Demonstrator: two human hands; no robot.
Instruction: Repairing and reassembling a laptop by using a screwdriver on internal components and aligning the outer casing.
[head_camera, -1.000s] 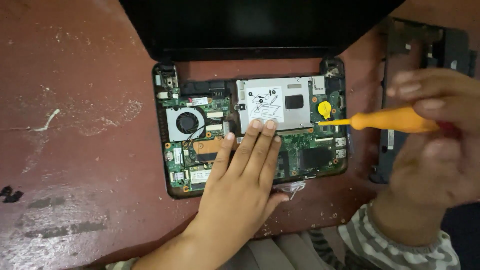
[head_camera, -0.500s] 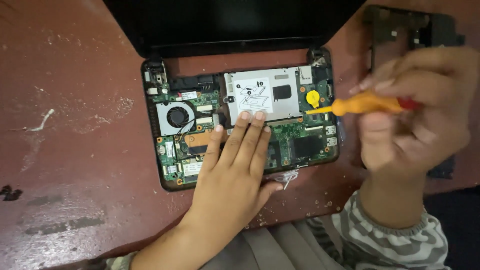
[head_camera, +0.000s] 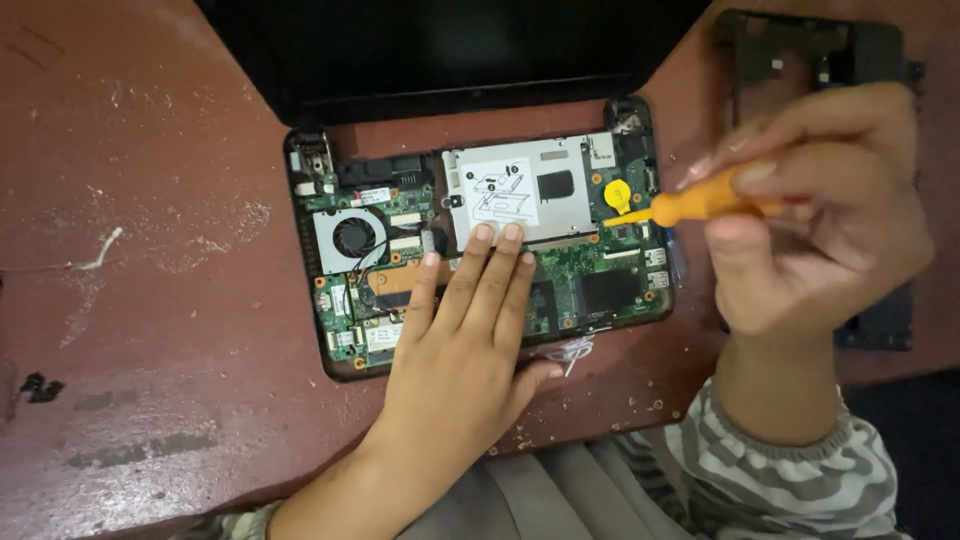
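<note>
An opened small laptop (head_camera: 330, 300) lies on the reddish table with its green circuit board (head_camera: 600, 270), fan (head_camera: 352, 238) and silver drive cover (head_camera: 530, 190) exposed. My left hand (head_camera: 470, 340) rests flat on the board, fingertips touching the lower edge of the silver cover. My right hand (head_camera: 820, 220) grips an orange-handled screwdriver (head_camera: 690, 205), its tip pointing left near the yellow coin cell (head_camera: 618, 192) at the board's right side.
The laptop's dark screen (head_camera: 450, 50) lies flat at the top. A black removed cover panel (head_camera: 880, 180) sits at the right, partly behind my right hand. The worn red table (head_camera: 150, 300) has scratches and small debris near its front edge.
The view has shifted, so the laptop sits slightly further right in frame. My right hand turned the screwdriver a little; its tip stays by the yellow cell. My left hand keeps its place.
</note>
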